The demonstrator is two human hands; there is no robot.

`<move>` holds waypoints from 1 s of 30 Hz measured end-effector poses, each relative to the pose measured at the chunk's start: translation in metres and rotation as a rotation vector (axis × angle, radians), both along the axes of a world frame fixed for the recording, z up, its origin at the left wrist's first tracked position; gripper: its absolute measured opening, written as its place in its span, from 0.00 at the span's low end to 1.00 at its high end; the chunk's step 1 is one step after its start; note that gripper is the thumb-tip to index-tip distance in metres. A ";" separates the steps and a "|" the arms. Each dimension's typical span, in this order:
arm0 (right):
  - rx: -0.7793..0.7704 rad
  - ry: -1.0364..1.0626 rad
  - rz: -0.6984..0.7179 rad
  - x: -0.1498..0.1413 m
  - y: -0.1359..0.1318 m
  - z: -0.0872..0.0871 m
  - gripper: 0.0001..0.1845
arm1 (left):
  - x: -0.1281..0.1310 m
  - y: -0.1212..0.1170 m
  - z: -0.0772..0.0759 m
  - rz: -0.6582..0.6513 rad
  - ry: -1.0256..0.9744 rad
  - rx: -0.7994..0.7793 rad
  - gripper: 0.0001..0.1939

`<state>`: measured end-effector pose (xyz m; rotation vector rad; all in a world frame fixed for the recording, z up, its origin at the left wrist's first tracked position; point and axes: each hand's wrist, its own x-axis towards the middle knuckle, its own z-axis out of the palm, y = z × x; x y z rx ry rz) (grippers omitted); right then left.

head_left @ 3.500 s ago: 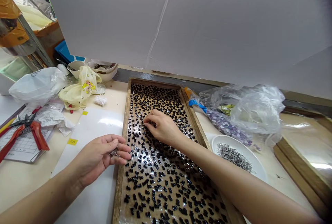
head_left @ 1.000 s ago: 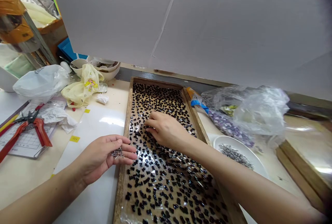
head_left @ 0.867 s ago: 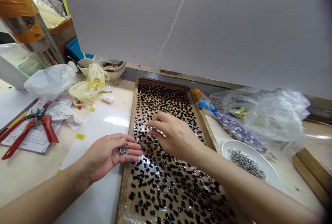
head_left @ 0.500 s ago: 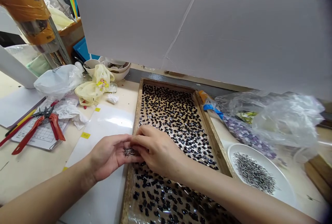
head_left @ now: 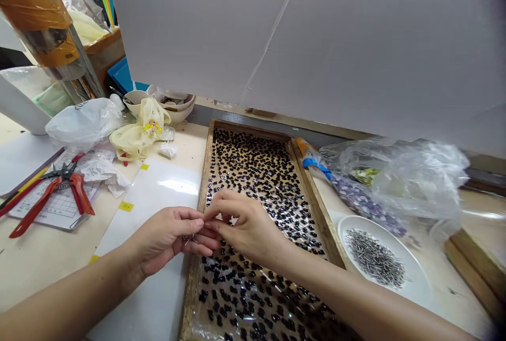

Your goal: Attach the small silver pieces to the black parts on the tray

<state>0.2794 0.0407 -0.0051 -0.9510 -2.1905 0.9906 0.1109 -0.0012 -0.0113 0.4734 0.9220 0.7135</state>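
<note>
My left hand (head_left: 169,241) is palm up with its fingers curled round several thin metal pins (head_left: 188,239). Its thumb now bends over toward the index finger. Against that thumb tip, my right hand (head_left: 245,227) pinches with thumb and index finger; whatever lies in the pinch is too small to make out. Both hands are above a wooden-framed tray (head_left: 205,185), which holds many small glossy black pieces (head_left: 253,172) on a clear film. To the right stands a white plate (head_left: 417,283) with a heap of similar metal pins (head_left: 373,256).
Red-handled pliers (head_left: 63,180) lie on a printed form at the left, near crumpled tissue (head_left: 105,172). A yellow bag (head_left: 138,130) and bowls (head_left: 182,109) stand behind. Clear plastic bags (head_left: 419,177) are at the right. A large grey panel (head_left: 316,40) hangs above the tray.
My left thumb has closed over toward the right fingertips, and the pins in the palm are partly covered. My right fingers have straightened slightly. The view has shifted a little to the right.
</note>
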 end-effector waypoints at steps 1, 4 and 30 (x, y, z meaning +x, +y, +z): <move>0.005 0.006 0.004 0.000 -0.002 0.001 0.09 | 0.000 0.000 -0.001 -0.002 0.008 0.003 0.06; 0.074 0.019 0.013 0.002 -0.009 0.003 0.09 | 0.000 -0.001 -0.003 -0.013 0.010 0.017 0.05; 0.509 -0.637 -0.071 0.051 0.049 -0.032 0.13 | 0.003 0.003 0.004 -0.019 0.065 -0.036 0.09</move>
